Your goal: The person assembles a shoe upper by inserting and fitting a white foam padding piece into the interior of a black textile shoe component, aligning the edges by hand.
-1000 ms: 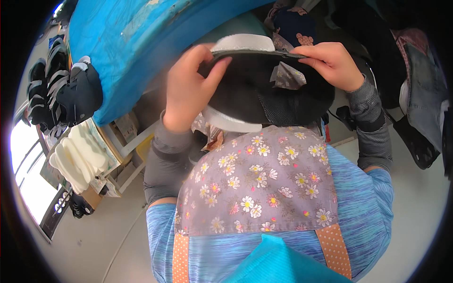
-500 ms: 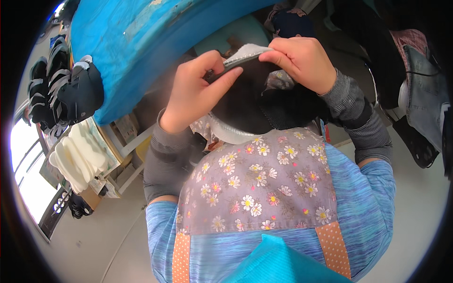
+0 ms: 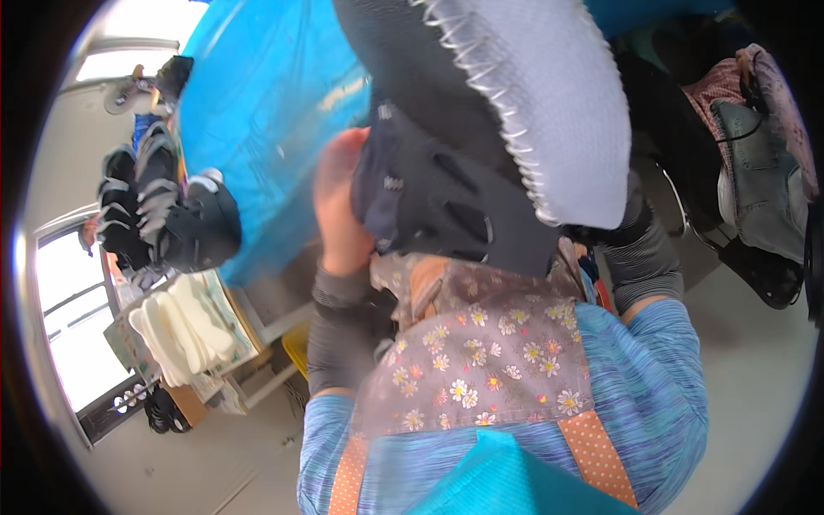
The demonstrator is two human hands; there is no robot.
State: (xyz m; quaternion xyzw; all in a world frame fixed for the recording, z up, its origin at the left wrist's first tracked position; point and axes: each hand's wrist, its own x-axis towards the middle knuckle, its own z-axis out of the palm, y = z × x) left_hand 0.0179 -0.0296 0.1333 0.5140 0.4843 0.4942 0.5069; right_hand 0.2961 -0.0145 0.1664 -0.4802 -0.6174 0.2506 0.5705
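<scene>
A dark shoe upper (image 3: pixel 463 189) with a white fabric bottom (image 3: pixel 566 112) is raised close to the camera, tilted with that bottom facing me. Coarse white zigzag stitches (image 3: pixel 493 94) join the two along the edge. Against the upper's left side is my left hand (image 3: pixel 339 206), blurred, its fingers partly hidden and closed on the edge. My right hand is hidden behind the shoe upper; only its dark striped sleeve (image 3: pixel 639 249) shows.
A blue-covered table (image 3: pixel 266 112) stands ahead. At left are stacked black shoe uppers (image 3: pixel 202 227) and white sole-shaped pieces (image 3: pixel 184 322) on a shelf. Clothing and a grey bag-like item (image 3: pixel 755 163) hang at right.
The shoe upper has come up toward the camera and turned, so its white stitched bottom now faces me. My right hand has gone out of sight behind it; the view has shifted.
</scene>
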